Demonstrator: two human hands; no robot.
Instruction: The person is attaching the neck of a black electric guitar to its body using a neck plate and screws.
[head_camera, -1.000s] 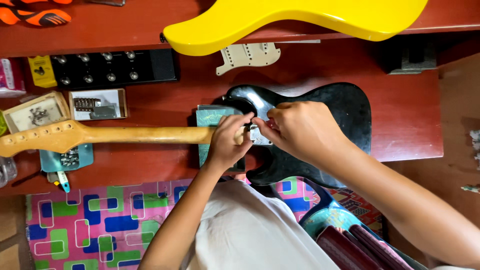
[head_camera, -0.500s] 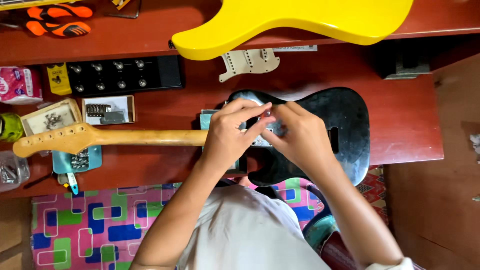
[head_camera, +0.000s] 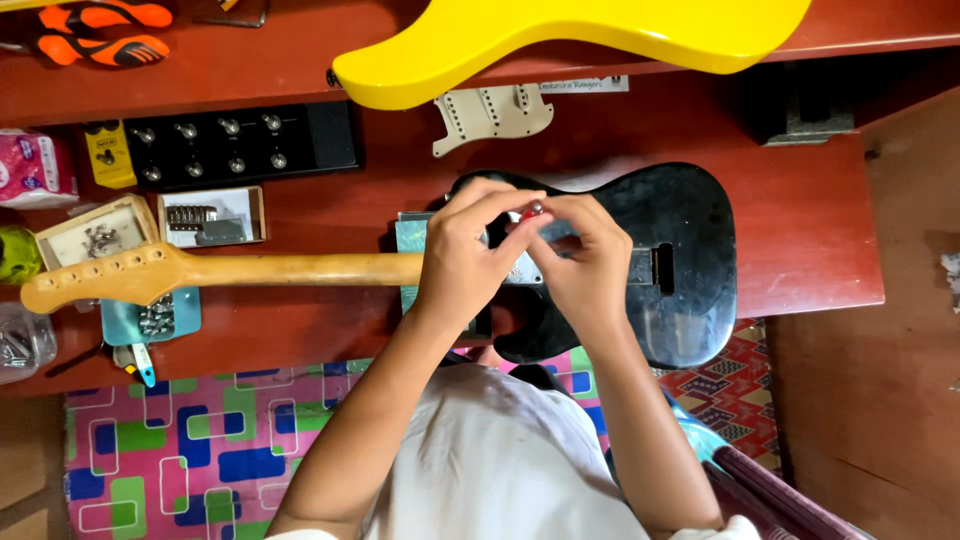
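2 guitar bodies — 1 black (head_camera: 680, 250), 1 yellow (head_camera: 560, 40) — 1 neck (head_camera: 250, 270), 1 pickguard (head_camera: 490, 115), 2 small boxes (head_camera: 215, 215)

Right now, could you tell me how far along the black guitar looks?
Done: the maple neck sits joined to the black guitar body. In hand: both hands, left hand and right hand, pinch a small red-tipped part above it. Left: no strings or pickguard visible; the white pickguard lies apart.
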